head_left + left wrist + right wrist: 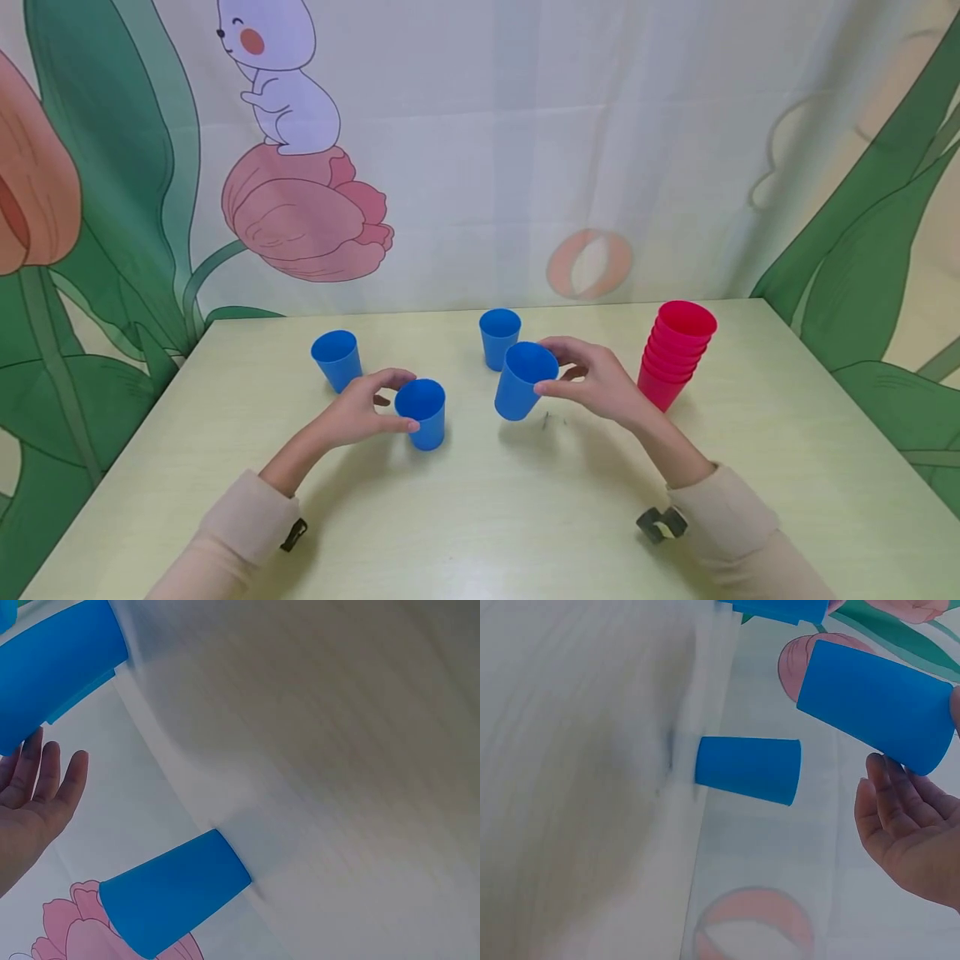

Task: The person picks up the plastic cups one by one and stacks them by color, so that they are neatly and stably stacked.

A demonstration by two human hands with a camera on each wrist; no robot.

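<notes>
My right hand pinches a blue cup near its rim, thumb in front and fingers behind. That cup is tilted and raised off the table, its shadow below it. In the right wrist view the same cup sits between thumb and fingers of the hand. My left hand has its thumb and fingers around the rim of another blue cup, which stands upright on the table. The left wrist view has this cup at upper left, with the fingers beside it.
Two more upright blue cups stand farther back, one at the left and one mid-table, just behind the raised cup. A stack of red cups stands right of my right hand. A printed curtain hangs behind the table.
</notes>
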